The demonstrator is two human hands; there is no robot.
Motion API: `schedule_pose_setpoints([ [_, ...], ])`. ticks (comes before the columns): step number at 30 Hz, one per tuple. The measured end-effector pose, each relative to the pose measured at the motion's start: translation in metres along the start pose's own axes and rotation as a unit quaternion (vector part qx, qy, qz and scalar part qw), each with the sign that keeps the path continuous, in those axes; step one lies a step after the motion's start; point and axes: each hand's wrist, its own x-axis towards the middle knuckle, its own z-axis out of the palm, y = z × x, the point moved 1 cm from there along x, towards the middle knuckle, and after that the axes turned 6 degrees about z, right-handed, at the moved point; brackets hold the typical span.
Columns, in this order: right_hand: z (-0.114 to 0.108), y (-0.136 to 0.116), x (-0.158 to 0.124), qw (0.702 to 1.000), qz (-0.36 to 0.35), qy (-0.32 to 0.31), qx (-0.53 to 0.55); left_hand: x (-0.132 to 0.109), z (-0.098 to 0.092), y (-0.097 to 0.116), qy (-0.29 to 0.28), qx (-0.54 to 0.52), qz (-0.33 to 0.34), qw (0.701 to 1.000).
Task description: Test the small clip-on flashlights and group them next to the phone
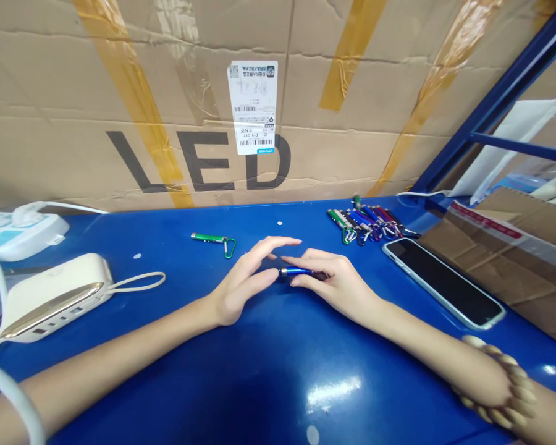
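A small blue flashlight [297, 271] with a silver end is gripped between the thumb and fingers of my right hand [338, 278], just above the blue table. Its back part is hidden in that hand. My left hand [245, 278] faces it, thumb and fingers apart, with the thumb tip close to the flashlight's silver end; whether they touch I cannot tell. Behind my left hand lies a green flashlight [208, 237] with a green carabiner clip. To the far right rests a row of several similar flashlights [368, 221] in green, black, blue, purple and red, with clips.
A phone [445, 281] lies at the right, beside an opened cardboard box [514, 247]. On the left are a white power bank [60, 296] with a cord loop and a white power strip [32, 232]. A large carton [143, 93] marked LED stands along the table's back edge.
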Motion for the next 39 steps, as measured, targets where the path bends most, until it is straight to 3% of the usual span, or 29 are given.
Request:
schedule_pose_setpoints([
  [3,-0.0006,-0.0024,0.0012,1.000,-0.025,0.010,0.014,0.0012,0.0005,-0.0032,0.024,-0.132,-0.038,0.990],
  [6,-0.0018,-0.0033,0.0016,0.999,-0.038,0.020,0.022,0.0037,0.0020,-0.0055,0.070,-0.262,-0.102,0.957],
  [9,-0.0020,-0.0014,0.0010,0.999,-0.039,0.015,0.012,0.0049,0.0030,-0.0067,0.077,-0.315,-0.126,0.937],
  [14,-0.0018,0.0005,-0.0003,1.000,-0.019,0.012,-0.001,0.0045,0.0038,-0.0072,0.047,-0.305,-0.124,0.943],
  [21,-0.0008,-0.0045,-0.0030,0.999,-0.027,-0.021,0.002,0.0063,0.0044,-0.0069,0.109,-0.293,-0.178,0.933],
  [39,-0.0020,-0.0046,-0.0027,0.999,0.028,-0.041,-0.006,0.0046,0.0034,-0.0048,0.109,-0.291,-0.170,0.935],
])
